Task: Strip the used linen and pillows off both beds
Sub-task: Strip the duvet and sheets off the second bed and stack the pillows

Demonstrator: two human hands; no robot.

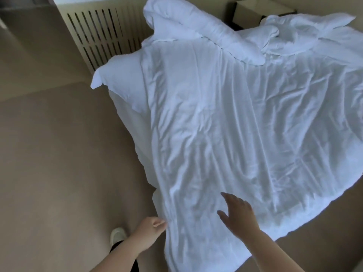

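A large white duvet cover (225, 124) lies crumpled and spread across the bed, its near end hanging over the foot toward me. A white pillow (117, 75) pokes out at the bed's left side, and bunched white linen (196, 28) piles up at the head. My left hand (151, 232) pinches the left edge of the hanging cover near the bottom. My right hand (237, 214) hovers just above the cover with fingers spread and straight, holding nothing.
Beige carpet (59, 154) fills the left side. A slatted cream radiator cover (102, 34) stands against the far wall beside the bed. A dark nightstand (255, 12) sits at the top right. My shoe (117, 236) is on the floor near the bed corner.
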